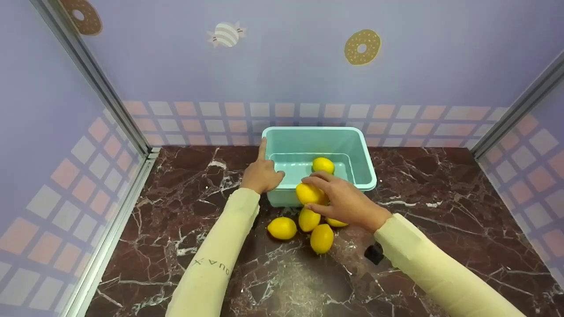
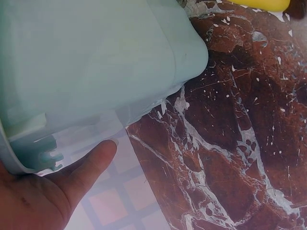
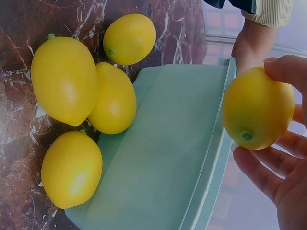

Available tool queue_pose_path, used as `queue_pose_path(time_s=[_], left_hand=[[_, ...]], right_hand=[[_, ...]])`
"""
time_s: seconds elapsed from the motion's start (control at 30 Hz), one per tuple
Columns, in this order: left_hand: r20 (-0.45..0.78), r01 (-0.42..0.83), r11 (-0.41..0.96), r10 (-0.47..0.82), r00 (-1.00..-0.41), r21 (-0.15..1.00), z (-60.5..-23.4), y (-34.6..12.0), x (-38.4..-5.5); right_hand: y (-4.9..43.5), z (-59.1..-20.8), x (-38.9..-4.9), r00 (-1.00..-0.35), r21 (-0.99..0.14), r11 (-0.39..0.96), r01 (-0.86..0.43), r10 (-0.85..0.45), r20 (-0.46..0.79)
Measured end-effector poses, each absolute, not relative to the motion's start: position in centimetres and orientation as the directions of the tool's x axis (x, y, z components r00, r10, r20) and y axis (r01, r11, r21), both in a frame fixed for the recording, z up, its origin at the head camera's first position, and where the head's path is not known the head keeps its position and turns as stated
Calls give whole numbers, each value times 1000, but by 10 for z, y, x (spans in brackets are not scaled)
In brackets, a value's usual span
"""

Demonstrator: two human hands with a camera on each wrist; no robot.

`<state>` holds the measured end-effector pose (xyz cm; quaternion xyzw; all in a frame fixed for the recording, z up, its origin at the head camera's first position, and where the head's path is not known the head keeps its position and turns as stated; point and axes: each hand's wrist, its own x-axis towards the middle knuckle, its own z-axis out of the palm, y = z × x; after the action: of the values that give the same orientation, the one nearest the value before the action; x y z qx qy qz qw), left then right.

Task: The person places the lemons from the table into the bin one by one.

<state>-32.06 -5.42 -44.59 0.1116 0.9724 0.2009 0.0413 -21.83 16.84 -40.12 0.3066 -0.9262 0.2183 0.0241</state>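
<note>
My right hand holds a yellow lemon between thumb and fingers, just above the front rim of a pale turquoise plastic bin. In the right wrist view this lemon shows a small green stem spot. My left hand grips the bin's left rim near the front corner, index finger stretched along it. Seen from the left wrist, one finger lies outside the wall. Another lemon lies inside the bin. Several lemons lie on the table before it, one partly hidden under my right hand.
The bin stands on a dark red marbled tabletop, close to the purple back wall. Wall panels with metal frame strips enclose the left and right sides.
</note>
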Motion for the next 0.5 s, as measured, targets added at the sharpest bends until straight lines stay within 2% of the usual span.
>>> queue_pose_path(time_s=[0.5], left_hand=[[-34, 191, 889, 225, -974, 417, -446, -55, -322]], right_hand=[[171, -402, -226, -830, -405, 726, -555, -518, 210]])
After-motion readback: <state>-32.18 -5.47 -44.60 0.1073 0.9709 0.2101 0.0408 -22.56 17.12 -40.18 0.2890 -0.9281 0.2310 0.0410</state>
